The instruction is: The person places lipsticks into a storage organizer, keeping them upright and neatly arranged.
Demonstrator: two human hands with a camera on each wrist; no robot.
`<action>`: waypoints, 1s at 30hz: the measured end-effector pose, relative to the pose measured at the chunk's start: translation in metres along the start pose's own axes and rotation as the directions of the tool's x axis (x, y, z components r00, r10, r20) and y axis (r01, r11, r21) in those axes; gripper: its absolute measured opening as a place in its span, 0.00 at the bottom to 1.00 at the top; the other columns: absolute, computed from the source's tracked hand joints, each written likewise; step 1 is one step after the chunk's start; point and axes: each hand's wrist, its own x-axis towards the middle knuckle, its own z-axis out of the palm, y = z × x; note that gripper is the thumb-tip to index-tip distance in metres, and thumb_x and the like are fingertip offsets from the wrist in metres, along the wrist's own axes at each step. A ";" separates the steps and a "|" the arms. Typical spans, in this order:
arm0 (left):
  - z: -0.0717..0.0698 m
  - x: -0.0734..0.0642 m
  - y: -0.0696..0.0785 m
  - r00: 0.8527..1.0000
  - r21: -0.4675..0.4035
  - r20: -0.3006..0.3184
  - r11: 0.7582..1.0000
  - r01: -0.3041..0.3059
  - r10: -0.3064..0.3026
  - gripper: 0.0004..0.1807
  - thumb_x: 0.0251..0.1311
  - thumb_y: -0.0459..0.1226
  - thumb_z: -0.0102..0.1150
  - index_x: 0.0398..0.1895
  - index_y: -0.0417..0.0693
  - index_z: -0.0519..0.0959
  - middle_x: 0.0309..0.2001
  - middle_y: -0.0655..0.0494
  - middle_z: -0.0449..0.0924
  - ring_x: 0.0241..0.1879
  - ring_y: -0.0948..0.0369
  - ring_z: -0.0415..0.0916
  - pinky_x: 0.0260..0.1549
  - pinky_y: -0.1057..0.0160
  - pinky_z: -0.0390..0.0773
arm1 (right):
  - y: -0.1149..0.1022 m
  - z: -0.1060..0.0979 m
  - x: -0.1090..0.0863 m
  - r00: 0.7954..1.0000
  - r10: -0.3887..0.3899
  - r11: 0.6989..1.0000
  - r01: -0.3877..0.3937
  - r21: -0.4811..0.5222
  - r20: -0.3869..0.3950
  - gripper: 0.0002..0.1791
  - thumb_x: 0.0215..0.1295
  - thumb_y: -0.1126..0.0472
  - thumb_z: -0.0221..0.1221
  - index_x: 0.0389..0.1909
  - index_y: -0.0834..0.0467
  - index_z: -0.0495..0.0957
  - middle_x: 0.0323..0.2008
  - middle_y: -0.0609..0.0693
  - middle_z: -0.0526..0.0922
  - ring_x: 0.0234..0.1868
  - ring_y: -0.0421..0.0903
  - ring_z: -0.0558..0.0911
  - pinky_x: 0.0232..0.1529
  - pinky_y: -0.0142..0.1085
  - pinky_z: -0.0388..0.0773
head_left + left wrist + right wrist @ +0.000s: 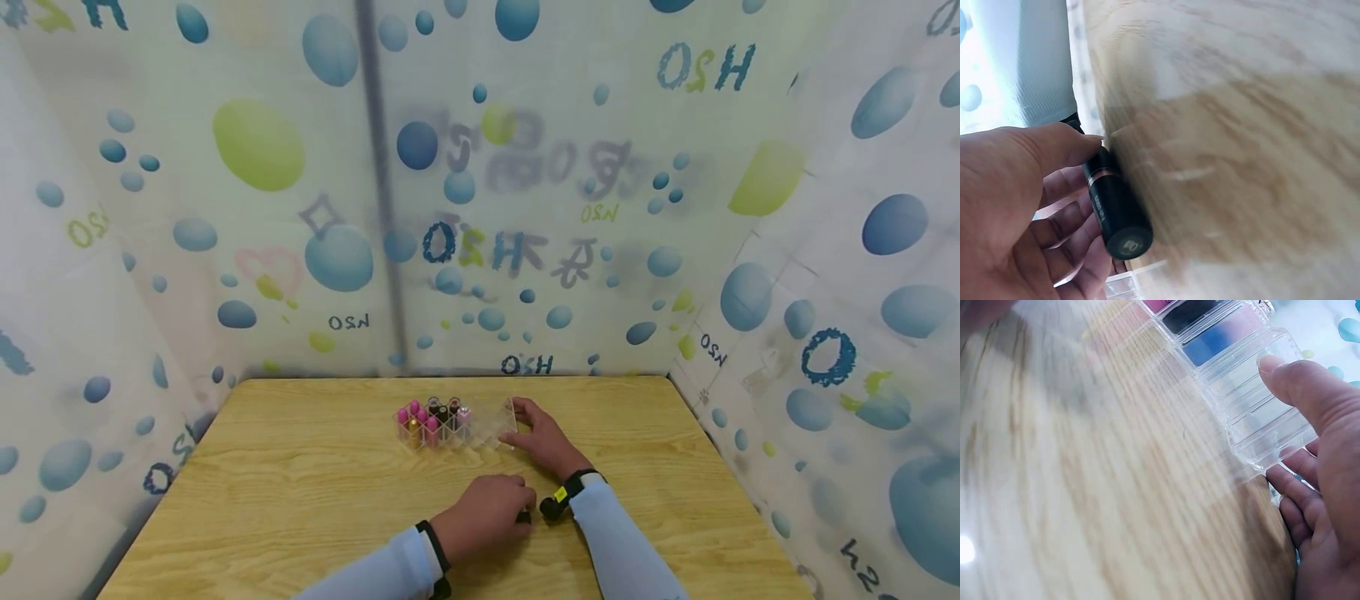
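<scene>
My left hand [486, 512] pinches a black lipstick tube [1121, 215] between thumb and fingers, close over the table in front of the organizer. In the left wrist view the tube's round end, with a small pale mark, faces the camera. A clear plastic lipstick organizer [491, 414] stands towards the back of the table. My right hand [549, 440] grips its right end, the thumb at the front and the fingers round the far side. Pink-capped lipsticks [431, 427], a gold one [414, 432] and several dark ones [443, 415] fill its left and middle compartments; those at the right hold nothing.
The wood-grain table [300, 483] ends at a back edge just behind the organizer. A white curtain [465, 192] printed with blue and green spots hangs round the back and both sides. Black bands with small devices [553, 505] sit on the wrists.
</scene>
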 end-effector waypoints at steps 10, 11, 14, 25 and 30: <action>-0.008 -0.004 -0.011 0.999 -0.117 -0.047 0.993 0.008 -0.014 0.06 0.73 0.43 0.72 0.49 0.58 0.90 0.39 0.70 0.79 0.34 0.73 0.73 0.34 0.67 0.77 | -0.006 0.000 -0.003 1.000 0.004 1.000 -0.004 0.001 -0.002 0.47 0.73 0.44 0.73 0.85 0.53 0.63 0.78 0.56 0.74 0.80 0.58 0.71 0.78 0.62 0.66; -0.012 -0.005 -0.012 0.998 -0.135 -0.060 0.991 0.015 -0.024 0.06 0.73 0.43 0.72 0.48 0.57 0.90 0.39 0.69 0.79 0.34 0.73 0.73 0.34 0.67 0.78 | -0.006 0.000 -0.003 1.000 0.003 1.000 -0.003 0.000 -0.003 0.47 0.73 0.44 0.73 0.85 0.53 0.63 0.78 0.56 0.74 0.79 0.58 0.71 0.78 0.62 0.66; -0.024 -0.010 -0.018 0.993 -0.161 -0.097 0.986 0.045 -0.061 0.06 0.73 0.43 0.72 0.48 0.55 0.90 0.39 0.69 0.80 0.35 0.72 0.74 0.36 0.66 0.79 | -0.006 0.000 -0.003 1.000 -0.004 1.000 0.004 -0.001 -0.004 0.46 0.74 0.45 0.73 0.85 0.53 0.63 0.77 0.56 0.75 0.79 0.58 0.72 0.78 0.62 0.66; -0.082 -0.022 -0.060 0.924 -0.232 -0.272 0.950 0.207 -0.268 0.06 0.72 0.41 0.71 0.48 0.54 0.90 0.38 0.64 0.81 0.37 0.66 0.79 0.36 0.61 0.81 | -0.004 0.000 -0.001 0.999 -0.033 0.999 0.033 0.015 0.003 0.45 0.75 0.48 0.72 0.84 0.56 0.64 0.77 0.58 0.75 0.78 0.60 0.73 0.75 0.61 0.69; -0.108 -0.025 -0.081 0.880 -0.238 -0.329 0.932 0.273 -0.342 0.05 0.73 0.42 0.72 0.48 0.56 0.88 0.39 0.64 0.82 0.32 0.67 0.79 0.36 0.58 0.83 | -0.003 0.002 0.000 0.999 -0.038 0.999 0.038 0.029 -0.001 0.43 0.75 0.51 0.73 0.83 0.57 0.65 0.76 0.59 0.75 0.78 0.61 0.73 0.74 0.61 0.71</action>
